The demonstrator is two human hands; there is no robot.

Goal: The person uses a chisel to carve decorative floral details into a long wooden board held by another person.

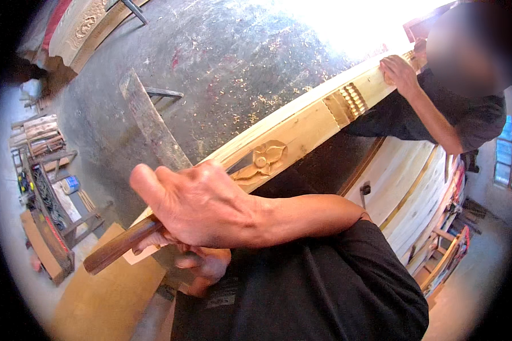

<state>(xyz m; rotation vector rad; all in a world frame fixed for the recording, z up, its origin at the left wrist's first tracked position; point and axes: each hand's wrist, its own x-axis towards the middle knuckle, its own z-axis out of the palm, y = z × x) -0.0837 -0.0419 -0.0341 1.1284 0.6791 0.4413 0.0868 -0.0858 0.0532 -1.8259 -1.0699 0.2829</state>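
Note:
My right hand (210,202) is wrapped around the dark wooden handle of a chisel (114,250), with its forearm coming in from the right. The handle's end sticks out at the lower left. Beyond my knuckles the metal blade reaches toward a carved flower (261,161) on a long, pale wooden beam (307,135). My left hand (206,270) is below the right one, close to my dark shirt. Its fingers are partly covered, so what they do is hidden.
Another person's hand (400,74) rests on the beam's far end, beside a carved beaded band (352,101). A narrow plank support (153,122) stands left of the beam. Wood chips lie on the grey floor (227,74). A rack of tools (45,193) is at far left, pale boards (415,187) at right.

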